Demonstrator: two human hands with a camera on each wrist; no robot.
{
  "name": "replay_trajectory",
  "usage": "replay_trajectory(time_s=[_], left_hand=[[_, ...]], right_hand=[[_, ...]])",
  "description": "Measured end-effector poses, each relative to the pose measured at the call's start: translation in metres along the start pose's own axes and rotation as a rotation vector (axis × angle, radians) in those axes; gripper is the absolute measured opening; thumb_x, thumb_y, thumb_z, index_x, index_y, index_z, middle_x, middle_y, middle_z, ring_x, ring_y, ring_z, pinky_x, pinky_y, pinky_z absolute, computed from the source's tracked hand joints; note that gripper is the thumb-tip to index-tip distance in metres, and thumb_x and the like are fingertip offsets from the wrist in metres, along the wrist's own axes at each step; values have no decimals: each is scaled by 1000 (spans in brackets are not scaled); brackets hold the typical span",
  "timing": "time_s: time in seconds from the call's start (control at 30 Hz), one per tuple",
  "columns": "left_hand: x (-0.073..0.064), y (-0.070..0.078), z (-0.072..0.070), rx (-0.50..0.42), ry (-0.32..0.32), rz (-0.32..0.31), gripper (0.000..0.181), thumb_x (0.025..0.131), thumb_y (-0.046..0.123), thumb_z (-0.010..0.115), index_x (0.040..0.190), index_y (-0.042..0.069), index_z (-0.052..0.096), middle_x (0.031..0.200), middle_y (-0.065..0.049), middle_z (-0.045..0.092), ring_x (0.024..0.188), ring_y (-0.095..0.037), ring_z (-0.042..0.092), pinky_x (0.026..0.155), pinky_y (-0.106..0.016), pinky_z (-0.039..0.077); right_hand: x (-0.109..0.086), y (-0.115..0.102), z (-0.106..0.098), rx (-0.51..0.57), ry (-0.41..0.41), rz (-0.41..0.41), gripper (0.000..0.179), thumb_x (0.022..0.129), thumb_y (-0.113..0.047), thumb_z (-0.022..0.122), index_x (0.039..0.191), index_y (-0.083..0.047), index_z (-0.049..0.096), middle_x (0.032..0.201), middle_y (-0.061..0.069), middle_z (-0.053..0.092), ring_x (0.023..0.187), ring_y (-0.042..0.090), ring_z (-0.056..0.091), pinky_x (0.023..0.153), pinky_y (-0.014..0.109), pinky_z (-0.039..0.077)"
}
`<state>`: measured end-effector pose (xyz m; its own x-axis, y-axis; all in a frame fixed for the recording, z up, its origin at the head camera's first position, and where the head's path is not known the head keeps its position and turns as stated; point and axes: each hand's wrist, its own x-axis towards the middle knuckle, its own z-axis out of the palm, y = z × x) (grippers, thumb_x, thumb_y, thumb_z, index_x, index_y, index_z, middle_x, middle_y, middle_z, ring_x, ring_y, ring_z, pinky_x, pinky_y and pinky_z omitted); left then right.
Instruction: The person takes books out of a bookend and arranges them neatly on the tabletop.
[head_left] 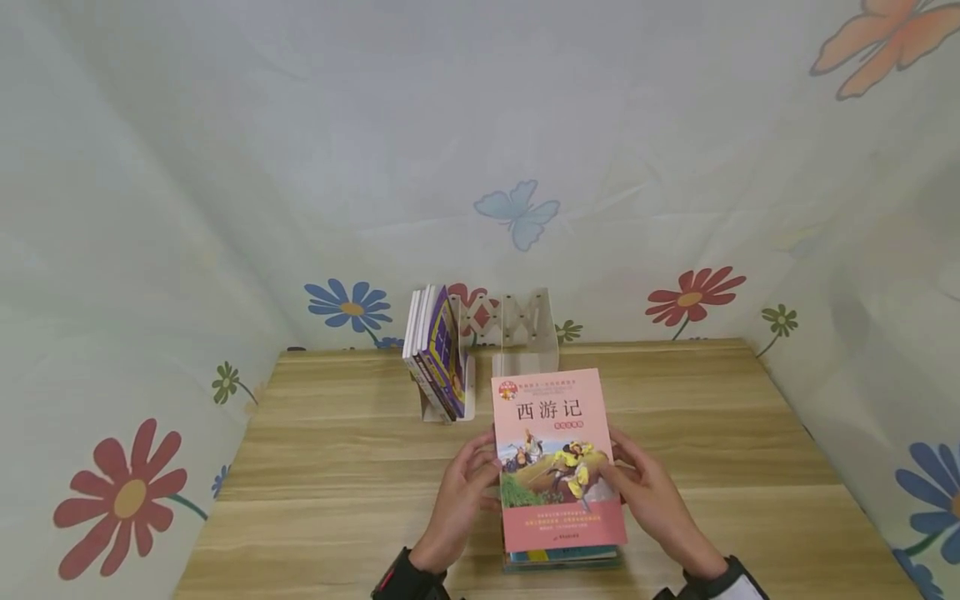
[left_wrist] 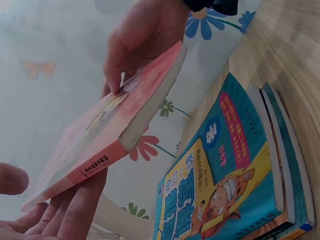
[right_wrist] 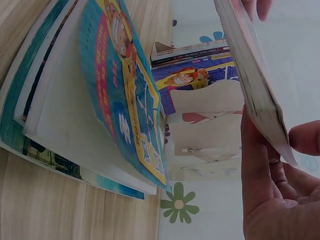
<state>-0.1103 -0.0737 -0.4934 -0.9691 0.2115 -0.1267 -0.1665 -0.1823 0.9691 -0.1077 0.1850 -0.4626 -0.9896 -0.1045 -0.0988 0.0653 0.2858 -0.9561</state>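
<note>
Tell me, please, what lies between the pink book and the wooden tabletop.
A stack of books lies between the pink book and the tabletop in the left wrist view.

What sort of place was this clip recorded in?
Likely a staged recording booth: a wood-grain table boxed in by a wrinkled, sheet-like backdrop printed with flowers and butterflies. The book rack and pink book suggest a mock study desk.

A closed pink book (head_left: 558, 458) with black title characters and a painted scene on its cover is held up, tilted, above a stack of books (left_wrist: 232, 170).
</note>
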Motion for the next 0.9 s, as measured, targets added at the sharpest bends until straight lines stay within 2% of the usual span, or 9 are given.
replay_trajectory(time_s=[0.2, 0.43, 0.67, 0.9], left_hand=[[3, -8, -2, -10, 23, -42, 40, 95, 23, 49, 133, 14, 40, 111, -12, 58, 95, -28, 56, 64, -36, 54], [4, -17, -5, -31, 10, -60, 36, 98, 22, 44, 133, 12, 41, 113, -12, 59, 96, -32, 56, 67, -37, 53], [4, -20, -6, -7, 7, -91, 37, 99, 23, 43, 133, 12, 42, 117, -10, 58, 98, -32, 56, 70, -40, 54], [6, -25, -9, -1, 4, -114, 39, 98, 24, 44, 133, 7, 42, 112, -12, 59, 98, -32, 56, 70, -42, 55]], right_hand=[[2, 5, 1, -52, 33, 7, 45, 93, -14, 55, 136, -9, 40, 102, 14, 58, 82, 20, 60, 60, 30, 51], [4, 12, 2, -73, 44, 76, 43, 93, -14, 55, 134, -9, 42, 100, 12, 59, 82, 20, 59, 63, 32, 53], [5, 21, 4, -104, 45, 88, 41, 93, -13, 54, 132, -7, 44, 95, 10, 61, 82, 19, 60, 64, 33, 54], [4, 25, 5, -111, 56, 93, 39, 93, -15, 55, 130, -5, 47, 92, 9, 62, 83, 18, 60, 65, 32, 54]])
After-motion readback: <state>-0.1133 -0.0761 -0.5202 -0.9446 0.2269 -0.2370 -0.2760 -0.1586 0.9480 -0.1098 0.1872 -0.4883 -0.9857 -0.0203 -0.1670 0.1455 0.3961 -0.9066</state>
